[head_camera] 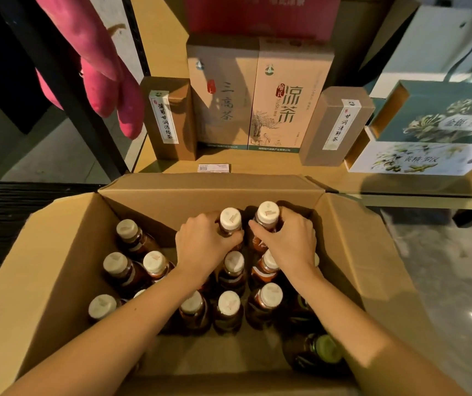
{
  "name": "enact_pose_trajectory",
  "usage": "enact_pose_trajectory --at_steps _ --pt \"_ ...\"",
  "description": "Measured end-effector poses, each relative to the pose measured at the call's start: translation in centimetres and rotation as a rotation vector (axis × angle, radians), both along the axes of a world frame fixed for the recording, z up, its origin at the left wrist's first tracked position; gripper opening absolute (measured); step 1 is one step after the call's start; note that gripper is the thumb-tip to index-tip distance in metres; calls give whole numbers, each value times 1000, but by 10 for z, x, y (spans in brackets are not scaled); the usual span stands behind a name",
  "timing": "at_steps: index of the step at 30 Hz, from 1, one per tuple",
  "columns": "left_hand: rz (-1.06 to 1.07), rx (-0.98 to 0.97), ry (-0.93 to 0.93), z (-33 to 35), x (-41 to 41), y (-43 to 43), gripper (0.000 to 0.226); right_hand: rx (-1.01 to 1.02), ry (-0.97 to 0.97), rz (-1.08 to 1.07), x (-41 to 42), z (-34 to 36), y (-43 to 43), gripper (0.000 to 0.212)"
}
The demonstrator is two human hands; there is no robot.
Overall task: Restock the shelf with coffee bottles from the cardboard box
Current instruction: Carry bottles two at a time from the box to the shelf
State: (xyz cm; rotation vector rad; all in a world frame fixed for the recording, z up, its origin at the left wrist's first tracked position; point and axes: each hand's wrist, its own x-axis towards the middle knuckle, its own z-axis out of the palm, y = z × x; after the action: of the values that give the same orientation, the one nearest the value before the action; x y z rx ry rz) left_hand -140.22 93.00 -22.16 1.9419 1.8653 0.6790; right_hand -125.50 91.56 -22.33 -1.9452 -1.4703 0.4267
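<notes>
An open cardboard box [66, 252] sits below me, holding several dark coffee bottles with white caps. My left hand [200, 247] grips the neck of one bottle [230, 220] at the far end of the box. Beside it, my right hand [289, 238] grips a second bottle [268, 214], which stands slightly higher. Other bottles [154, 264] stand upright nearer to me. A green-capped bottle [325, 348] lies at the near right. The wooden shelf [257, 167] runs just behind the box.
Tea cartons stand on the shelf: two tall ones [257, 95] in the middle, a slim brown box [169, 118] on the left, another [335, 127] on the right. Teal gift boxes [429, 127] fill the right end. A pink plush toy [106, 81] hangs upper left.
</notes>
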Motion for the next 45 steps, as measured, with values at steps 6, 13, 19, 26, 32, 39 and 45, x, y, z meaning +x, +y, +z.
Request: enact_pose_trajectory --at_steps 6,13,19,26,32,39,45 --pt "6 270 -287 31 -6 -12 37 247 89 30 -14 37 -16 40" --pt "-2 438 -462 93 -22 -20 31 427 345 141 -42 100 -18 30" --pt "10 519 -480 152 -57 -28 31 439 368 342 -69 159 -9 24" --pt "169 606 -435 217 -105 -65 22 501 279 648 -118 231 -13 32" --pt "383 650 -457 256 -155 -125 13 498 337 917 -182 265 -34 34" --pt "686 695 -439 279 -225 -217 26 420 461 1159 -274 285 -84 36" --pt "894 758 -402 290 -286 -311 23 349 565 1335 -363 299 -153 34"
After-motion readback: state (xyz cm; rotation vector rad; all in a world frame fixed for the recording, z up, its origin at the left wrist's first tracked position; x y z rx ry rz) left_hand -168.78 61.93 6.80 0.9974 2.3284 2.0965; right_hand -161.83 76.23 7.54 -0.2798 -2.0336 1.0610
